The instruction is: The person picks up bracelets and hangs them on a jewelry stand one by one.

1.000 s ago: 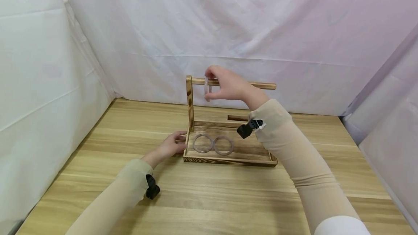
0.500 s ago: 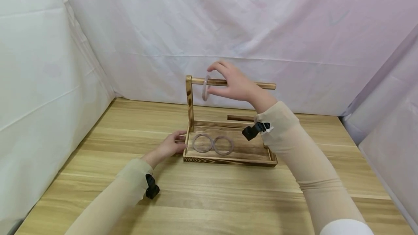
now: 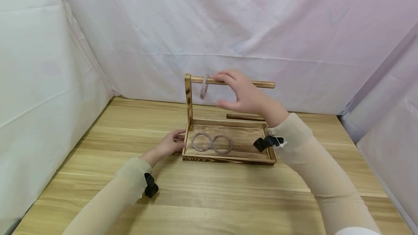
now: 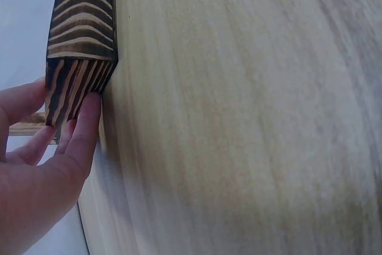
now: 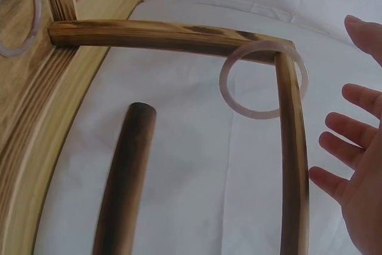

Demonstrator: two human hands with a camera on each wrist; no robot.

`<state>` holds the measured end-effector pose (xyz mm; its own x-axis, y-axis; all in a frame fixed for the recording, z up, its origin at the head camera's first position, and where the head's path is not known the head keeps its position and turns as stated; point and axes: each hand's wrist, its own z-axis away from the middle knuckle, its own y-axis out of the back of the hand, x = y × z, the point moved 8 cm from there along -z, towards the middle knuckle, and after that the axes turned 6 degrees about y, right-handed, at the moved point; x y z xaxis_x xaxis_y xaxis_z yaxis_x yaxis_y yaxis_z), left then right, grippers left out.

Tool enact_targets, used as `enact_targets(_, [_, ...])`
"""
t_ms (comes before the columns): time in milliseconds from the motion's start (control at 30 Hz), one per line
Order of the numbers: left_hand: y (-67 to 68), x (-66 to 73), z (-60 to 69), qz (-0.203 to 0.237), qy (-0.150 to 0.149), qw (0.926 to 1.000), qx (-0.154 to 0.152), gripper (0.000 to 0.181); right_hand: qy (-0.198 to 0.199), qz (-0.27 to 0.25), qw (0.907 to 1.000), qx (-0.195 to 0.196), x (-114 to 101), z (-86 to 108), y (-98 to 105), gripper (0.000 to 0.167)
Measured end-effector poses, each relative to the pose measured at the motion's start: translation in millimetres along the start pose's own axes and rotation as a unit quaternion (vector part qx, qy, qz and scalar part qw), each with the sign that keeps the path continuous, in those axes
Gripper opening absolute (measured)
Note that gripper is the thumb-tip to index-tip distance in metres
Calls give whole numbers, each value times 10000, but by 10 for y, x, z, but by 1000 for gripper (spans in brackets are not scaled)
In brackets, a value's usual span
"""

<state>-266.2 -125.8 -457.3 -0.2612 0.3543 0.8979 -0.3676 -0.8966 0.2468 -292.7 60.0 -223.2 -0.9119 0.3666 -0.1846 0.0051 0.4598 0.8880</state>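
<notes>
A pale translucent bangle [image 3: 204,87] hangs tilted on the upper wooden bar [image 3: 264,84] of a stand, close to its upright post [image 3: 188,100]. My right hand [image 3: 246,93] is just right of that bangle, fingers and thumb spread and holding nothing. In the right wrist view, the bangle [image 5: 225,91] circles the bar, apart from the fingertips. Two more bangles, one on the left [image 3: 201,141] and one beside it [image 3: 222,144], lie flat in the stand's tray [image 3: 228,161]. With fairly straight fingers, my left hand [image 3: 168,145] touches the tray's left end wall [image 4: 74,85].
Behind the tray runs a lower, darker wooden bar [image 3: 243,117], whose free end [image 5: 142,108] points toward the post. The stand sits on a wood-grain table [image 3: 209,198]. White cloth [image 3: 156,39] hangs at the back and both sides.
My right hand has let go of the bangle on the upper bar and moved right and slightly down, its fingers spreading. The bangle now hangs tilted. My left hand keeps its place.
</notes>
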Motion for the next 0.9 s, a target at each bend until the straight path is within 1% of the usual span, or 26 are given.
enact_targets(67, [2, 6, -1, 8, -9, 10000, -2, 59, -10, -24, 10000, -62, -20, 50, -24, 66])
enact_targets(167, [6, 7, -3, -3, -12, 10000, -8, 59, 74, 22, 10000, -25, -50, 119, -40, 68])
enact_targets(333, [1, 2, -2, -14, -16, 10000, -14, 60, 391, 110, 9987, 320, -94, 231, -49, 68])
enact_targets(467, [-10, -9, -14, -17, 0, 10000, -20, 59, 734, 127, 9955, 592, -137, 352, -82, 74])
enact_targets(600, [-13, -10, -30, 31, -40, 10000, -27, 59, 1000, 119, 9926, 677, -169, 469, -160, 74])
enact_targets(767, [1, -2, -23, 49, -53, 10000, -13, 59, 1131, 103, 9922, 523, -195, 577, -315, 73])
enact_targets(900, [2, 4, -24, 48, -57, 10000, -14, 59, 995, 110, 9948, 186, -194, 649, -454, 74])
